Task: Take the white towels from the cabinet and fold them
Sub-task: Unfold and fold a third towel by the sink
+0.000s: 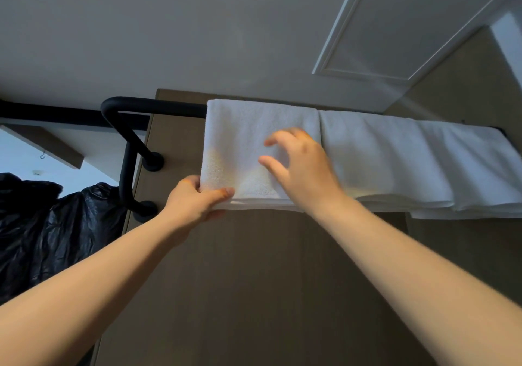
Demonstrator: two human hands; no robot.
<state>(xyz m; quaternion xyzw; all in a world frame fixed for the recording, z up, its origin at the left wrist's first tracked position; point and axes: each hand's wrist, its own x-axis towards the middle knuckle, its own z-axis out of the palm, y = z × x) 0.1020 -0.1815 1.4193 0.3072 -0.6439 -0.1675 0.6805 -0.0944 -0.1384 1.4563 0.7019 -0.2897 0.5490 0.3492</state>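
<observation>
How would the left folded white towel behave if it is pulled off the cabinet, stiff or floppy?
Probably floppy: the folded towel is soft terry in layers, so its free side would likely sag from the corner the left hand grips. It looks light for its size. Its rough pile may drag the neighbouring towel, which lies right beside it.

Two hands: a left hand (pixel 195 199) and a right hand (pixel 302 168). One folded white towel (pixel 240 139) lies under them. Right of the right hand hangs more white towelling (pixel 381 153), one piece or two, unclear. Left of the left hand are one black rail (pixel 147 105) and one black plastic bag (pixel 56 224).
</observation>
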